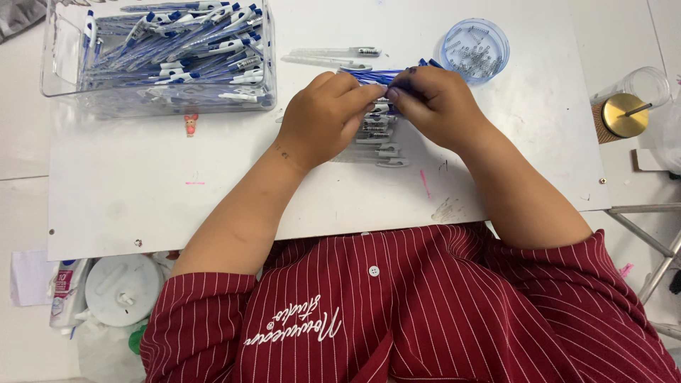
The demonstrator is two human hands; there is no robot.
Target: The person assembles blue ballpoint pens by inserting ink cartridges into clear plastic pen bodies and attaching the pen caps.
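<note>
My left hand (325,113) and my right hand (436,103) meet over the white board (163,184), fingertips pinched together on a blue pen part (369,74) that sticks out between them. Under the hands lies a row of clear pen barrels with clips (379,138). Two more clear pen barrels (330,55) lie just beyond the left hand. A round blue dish of small metal springs (475,48) sits beyond the right hand.
A clear plastic bin full of blue and white pens (159,53) stands at the far left. A tiny pink figure (190,124) lies in front of it. A clear cup with a gold lid (628,106) stands off the board's right edge. A white round lid (124,289) lies lower left.
</note>
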